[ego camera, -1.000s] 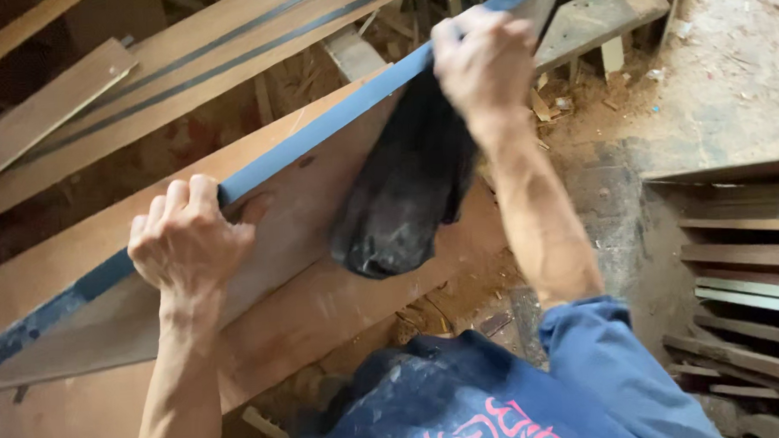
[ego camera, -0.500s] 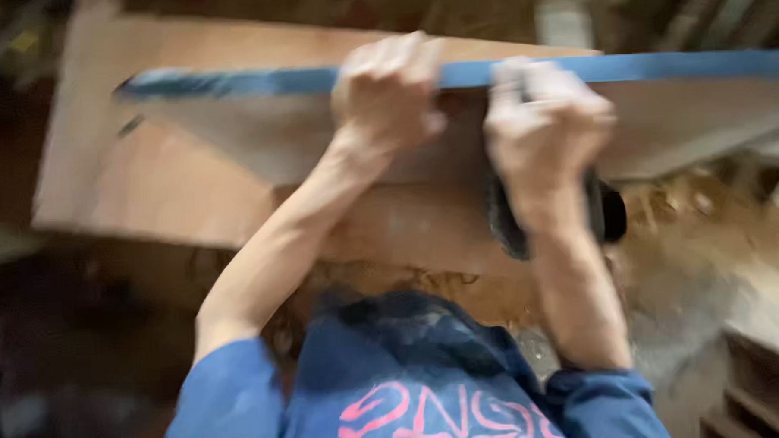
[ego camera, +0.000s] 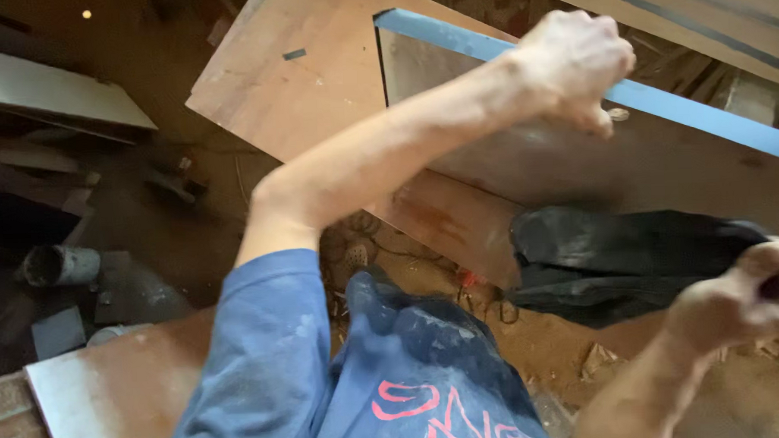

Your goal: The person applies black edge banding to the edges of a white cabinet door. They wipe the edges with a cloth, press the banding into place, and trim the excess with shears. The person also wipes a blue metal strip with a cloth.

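A brown wooden panel (ego camera: pixel 664 175) with a blue-taped top edge (ego camera: pixel 705 117) stands on edge in front of me. My left hand (ego camera: pixel 574 61) is closed over that blue edge, arm stretched out from my blue sleeve. My right hand (ego camera: pixel 746 297) is low at the right, fisted around a black cloth (ego camera: pixel 615 259) that hangs in front of the panel's face. The right hand is off the panel.
A larger plywood sheet (ego camera: pixel 298 84) lies behind the panel. Striped boards (ego camera: pixel 702 9) lean at the top right. At the left are a pale plank (ego camera: pixel 48 93) and a grey pipe (ego camera: pixel 59 265). Another panel (ego camera: pixel 110 384) lies at the lower left. Sawdust and scraps (ego camera: pixel 601 358) cover the floor.
My right hand has come off the blue edge and dropped to the lower right with the black cloth. The left hand stays on the edge. The view has swung left.
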